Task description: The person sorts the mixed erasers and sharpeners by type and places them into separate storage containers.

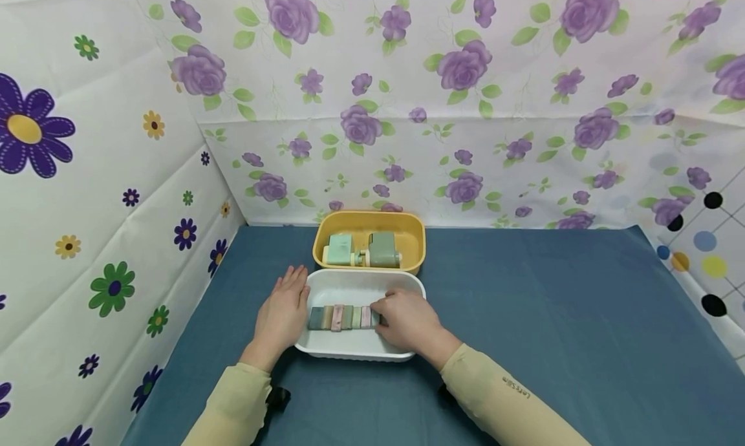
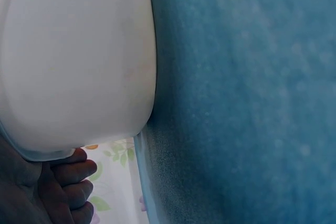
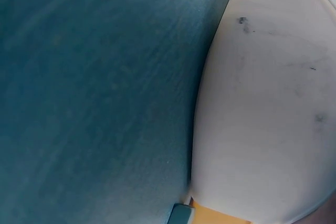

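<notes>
A white plastic basin [image 1: 349, 349] stands on the blue cloth, with a row of small rectangular blocks [image 1: 346, 317] in muted green, brown, pink and grey lying inside it. At the basin's left rim, my left hand [image 1: 282, 310] rests with fairly straight fingers; the left wrist view shows its fingers [image 2: 76, 171] by the basin's outer wall. My right hand [image 1: 407, 318] reaches over the right rim. Its thumb and index finger pinch a dark grey-green block [image 1: 383, 319] at the right end of the row. The hand partly covers that block.
Directly behind the white basin, against its back rim, is a yellow basin [image 1: 417, 239]. In it lie a mint-green box-like object [image 1: 340, 249] and a darker green one [image 1: 382, 249]. Blue cloth [image 1: 541, 323] covers the table, and flowered sheets [image 1: 419, 155] hang behind and at the left.
</notes>
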Available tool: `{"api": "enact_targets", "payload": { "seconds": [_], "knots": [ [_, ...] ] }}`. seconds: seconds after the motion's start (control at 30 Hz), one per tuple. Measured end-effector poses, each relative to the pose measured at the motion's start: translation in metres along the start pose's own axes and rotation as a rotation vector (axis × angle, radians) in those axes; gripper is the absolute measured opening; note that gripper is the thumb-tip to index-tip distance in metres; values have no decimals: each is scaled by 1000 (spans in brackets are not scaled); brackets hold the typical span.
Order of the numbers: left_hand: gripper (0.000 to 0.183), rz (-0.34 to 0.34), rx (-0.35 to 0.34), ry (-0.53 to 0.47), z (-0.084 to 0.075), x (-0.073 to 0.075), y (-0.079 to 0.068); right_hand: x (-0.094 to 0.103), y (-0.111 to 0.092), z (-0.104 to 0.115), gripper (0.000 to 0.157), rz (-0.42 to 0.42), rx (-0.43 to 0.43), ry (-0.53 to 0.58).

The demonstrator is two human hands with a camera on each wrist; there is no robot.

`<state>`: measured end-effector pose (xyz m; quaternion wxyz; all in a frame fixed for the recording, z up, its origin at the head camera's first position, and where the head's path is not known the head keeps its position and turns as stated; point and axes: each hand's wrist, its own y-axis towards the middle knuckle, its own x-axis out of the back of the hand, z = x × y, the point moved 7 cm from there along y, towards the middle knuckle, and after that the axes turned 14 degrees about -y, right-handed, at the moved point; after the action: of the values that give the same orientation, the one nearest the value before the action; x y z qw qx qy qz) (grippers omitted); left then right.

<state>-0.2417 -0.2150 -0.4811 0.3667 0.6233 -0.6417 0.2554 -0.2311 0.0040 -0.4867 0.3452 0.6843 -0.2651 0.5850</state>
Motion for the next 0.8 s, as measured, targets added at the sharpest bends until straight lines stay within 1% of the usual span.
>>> {"api": "enact_targets", "payload": {
  "seconds": [0.13,0.3,0.37,0.47,0.63,0.8],
  "knots": [
    [50,-3,-13,0,-1,1,0,2,0,0,17,2,-1,-3],
    [49,-4,-15,-4,-2,1,-1,5,-2,2,34,-9,12,-27],
    [49,-6,-19,-5,-2,0,-1,7,-3,1,39,-34,15,-13],
    [49,-4,-22,-5,-2,-1,-2,13,-6,-3,38,-92,2,47],
    [49,4,-20,-2,-2,-2,-2,26,-14,-23,34,-195,-72,173],
    [50,3,-11,-4,1,-1,-1,38,-24,-54,28,-267,-161,218]
  ]
}}
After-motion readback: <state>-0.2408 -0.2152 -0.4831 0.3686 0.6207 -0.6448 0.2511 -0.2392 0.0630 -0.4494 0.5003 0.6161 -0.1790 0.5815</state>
